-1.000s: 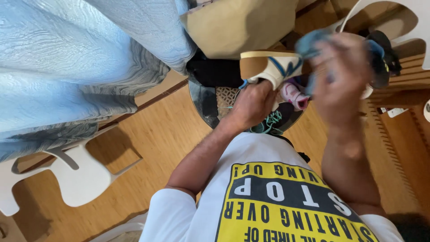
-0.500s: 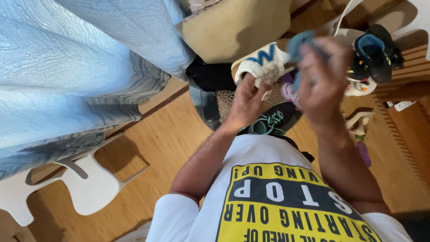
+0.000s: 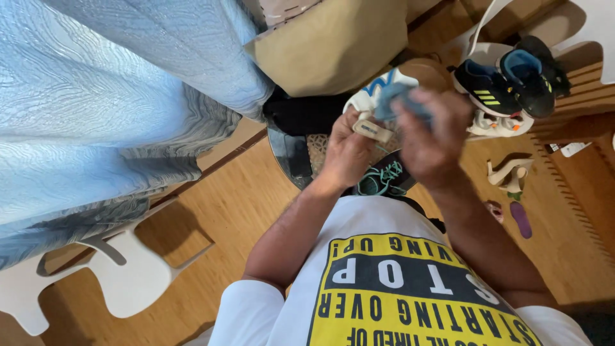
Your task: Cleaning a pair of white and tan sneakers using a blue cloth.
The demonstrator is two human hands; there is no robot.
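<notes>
Wiping step: I'm gripping the white sneaker with blue side stripes at its tan sole in my left hand, over the round table's front edge. Right hand is clenching a crumpled blue cloth against the shoe's upper (contact blurred). Next probably needs steady rubbing pressure.

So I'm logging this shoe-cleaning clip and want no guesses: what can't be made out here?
Head view only:
- Right hand: motion-blurred; its grip on the blue cloth is unclear.
- White shoe: mostly hidden behind both hands; the left hand covers its lower part.
- Dark sneakers: their far ends are blocked by the white chair.
- Small items on the floor: too small to identify.
</notes>
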